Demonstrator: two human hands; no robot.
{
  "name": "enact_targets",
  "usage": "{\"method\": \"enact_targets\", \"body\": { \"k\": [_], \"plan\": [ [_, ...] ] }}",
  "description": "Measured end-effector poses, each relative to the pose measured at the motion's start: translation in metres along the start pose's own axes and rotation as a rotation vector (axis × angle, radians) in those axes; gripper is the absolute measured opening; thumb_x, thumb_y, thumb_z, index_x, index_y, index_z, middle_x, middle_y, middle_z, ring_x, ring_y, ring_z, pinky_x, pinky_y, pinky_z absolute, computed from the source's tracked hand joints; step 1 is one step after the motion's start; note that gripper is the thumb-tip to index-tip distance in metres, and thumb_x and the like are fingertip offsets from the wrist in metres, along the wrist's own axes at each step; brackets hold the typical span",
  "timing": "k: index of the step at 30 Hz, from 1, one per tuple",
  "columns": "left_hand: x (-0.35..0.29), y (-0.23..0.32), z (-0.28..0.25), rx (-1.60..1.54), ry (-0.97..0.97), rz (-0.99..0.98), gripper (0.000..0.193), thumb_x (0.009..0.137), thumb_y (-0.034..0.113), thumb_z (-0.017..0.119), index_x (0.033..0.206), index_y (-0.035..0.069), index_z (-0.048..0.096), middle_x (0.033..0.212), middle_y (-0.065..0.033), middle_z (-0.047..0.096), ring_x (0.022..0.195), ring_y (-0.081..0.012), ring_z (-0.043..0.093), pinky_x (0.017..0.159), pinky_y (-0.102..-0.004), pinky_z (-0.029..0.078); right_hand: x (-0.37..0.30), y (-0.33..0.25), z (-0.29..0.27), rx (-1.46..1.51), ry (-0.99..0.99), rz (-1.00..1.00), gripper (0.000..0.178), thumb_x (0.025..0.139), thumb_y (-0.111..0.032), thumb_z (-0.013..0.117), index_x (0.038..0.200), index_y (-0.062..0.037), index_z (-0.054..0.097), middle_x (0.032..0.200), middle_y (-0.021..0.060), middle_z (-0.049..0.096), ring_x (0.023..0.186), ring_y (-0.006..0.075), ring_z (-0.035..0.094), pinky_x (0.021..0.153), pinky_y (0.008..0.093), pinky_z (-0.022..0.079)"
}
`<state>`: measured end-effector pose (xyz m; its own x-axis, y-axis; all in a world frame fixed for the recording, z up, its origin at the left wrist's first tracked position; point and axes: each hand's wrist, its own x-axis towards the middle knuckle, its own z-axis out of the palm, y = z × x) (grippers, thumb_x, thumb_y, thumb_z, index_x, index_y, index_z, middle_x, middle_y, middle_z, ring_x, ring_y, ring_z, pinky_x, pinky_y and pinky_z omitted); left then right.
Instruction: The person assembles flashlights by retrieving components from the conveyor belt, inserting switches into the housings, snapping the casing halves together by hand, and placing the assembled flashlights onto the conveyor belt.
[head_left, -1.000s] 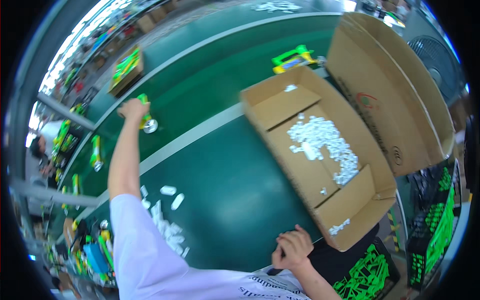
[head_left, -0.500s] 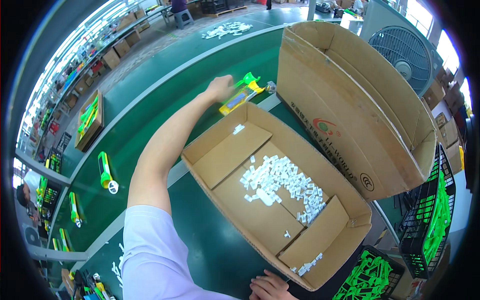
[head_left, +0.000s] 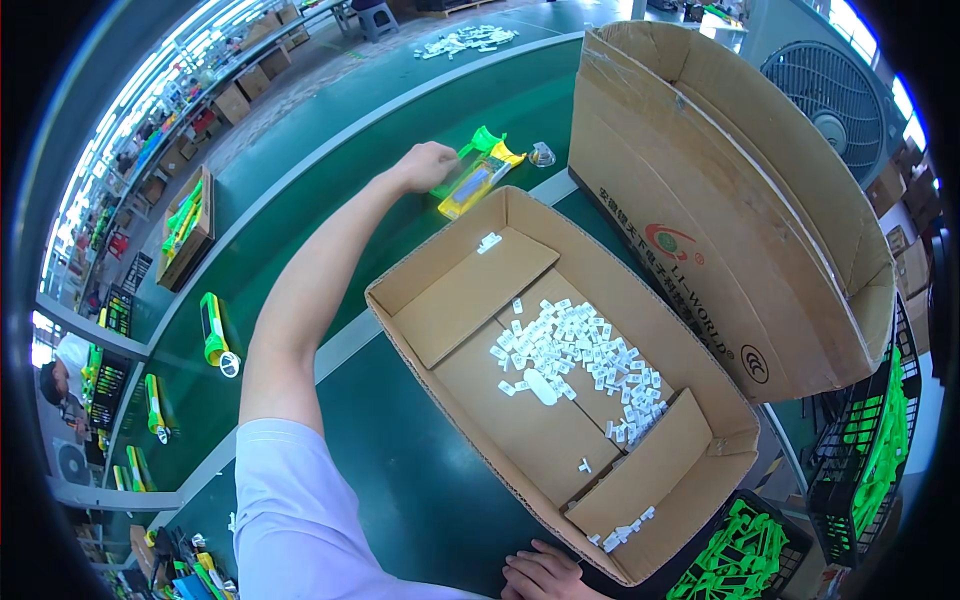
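Observation:
My left hand (head_left: 428,166) reaches over the green belt, its fingers closed at a green torch housing (head_left: 484,140) that is partly hidden behind them. A yellow torch housing with a clear section (head_left: 474,187) lies right beside it. Just past their far end sits a small clear lens cup (head_left: 541,154). My right hand (head_left: 543,573) rests on the table by the near edge of a shallow cardboard box (head_left: 430,385), fingers lightly bent and holding nothing. Inside the box lie a heap of small white plastic parts (head_left: 560,335) and a larger white oval piece (head_left: 541,388).
A tall open carton (head_left: 690,250) stands behind the box, near a fan (head_left: 830,110). Green parts fill black crates (head_left: 740,550) at right. More torches (head_left: 213,330) lie along the belt at left, near a carton of torches (head_left: 190,235). White parts (head_left: 465,40) lie on the far table.
My left hand and the green housing have shifted slightly left along the belt, and the torches have drifted with it. The view has tilted a little; my right hand stays put.

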<state>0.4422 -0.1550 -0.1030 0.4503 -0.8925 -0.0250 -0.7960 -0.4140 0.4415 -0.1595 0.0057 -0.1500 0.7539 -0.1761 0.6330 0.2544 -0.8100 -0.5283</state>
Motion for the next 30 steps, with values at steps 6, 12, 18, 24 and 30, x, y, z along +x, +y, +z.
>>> {"method": "enact_targets", "body": {
  "k": [6,12,18,24,30],
  "plan": [
    [-0.002,-0.003,-0.015,0.189,0.116,-0.097,0.019,0.082,0.013,0.054,0.082,0.004,0.070,0.087,-0.0199,0.069,0.089,-0.0376,0.066,0.079,-0.0443,0.052,0.005,-0.003,-0.003,0.012,0.023,0.032,0.021,0.064,-0.012,0.063,0.083,-0.0036,0.070,0.089,0.0132,0.070,0.082,0.0276,0.068,0.086,0.0462,0.056],
    [-0.003,0.020,-0.010,0.107,0.097,-0.006,0.027,0.088,0.019,0.054,0.110,0.009,0.066,0.113,-0.0205,0.066,0.108,-0.0380,0.061,0.092,-0.0444,0.048,0.008,-0.003,-0.004,0.018,0.050,0.034,0.021,0.062,-0.011,0.064,0.080,-0.0028,0.070,0.085,0.0134,0.070,0.079,0.0278,0.069,0.084,0.0448,0.057],
    [-0.009,0.040,-0.008,0.033,-0.080,-0.027,0.035,0.095,0.037,0.054,0.102,0.006,0.068,0.107,-0.0153,0.067,0.104,-0.0279,0.060,0.091,-0.0380,0.046,0.011,-0.003,-0.004,0.008,0.056,0.005,0.021,0.061,-0.010,0.064,0.080,-0.0024,0.070,0.085,0.0133,0.070,0.078,0.0278,0.069,0.084,0.0442,0.057],
    [-0.018,0.067,-0.009,0.219,-0.216,-0.120,0.053,0.088,0.055,0.057,0.106,0.007,0.070,0.112,-0.0179,0.066,0.105,-0.0314,0.062,0.091,-0.0403,0.048,0.014,-0.002,-0.006,0.007,0.041,0.028,0.020,0.061,-0.009,0.064,0.079,-0.0021,0.069,0.084,0.0136,0.069,0.078,0.0276,0.068,0.084,0.0440,0.057],
    [-0.020,0.052,0.011,0.411,0.068,0.034,0.061,0.067,0.054,0.073,0.101,0.004,0.071,0.104,-0.0201,0.069,0.098,-0.0324,0.066,0.086,-0.0403,0.052,0.012,-0.002,-0.003,0.002,0.079,0.021,0.021,0.061,-0.009,0.064,0.080,-0.0020,0.069,0.085,0.0144,0.069,0.077,0.0285,0.068,0.085,0.0444,0.057]
  ]
}}
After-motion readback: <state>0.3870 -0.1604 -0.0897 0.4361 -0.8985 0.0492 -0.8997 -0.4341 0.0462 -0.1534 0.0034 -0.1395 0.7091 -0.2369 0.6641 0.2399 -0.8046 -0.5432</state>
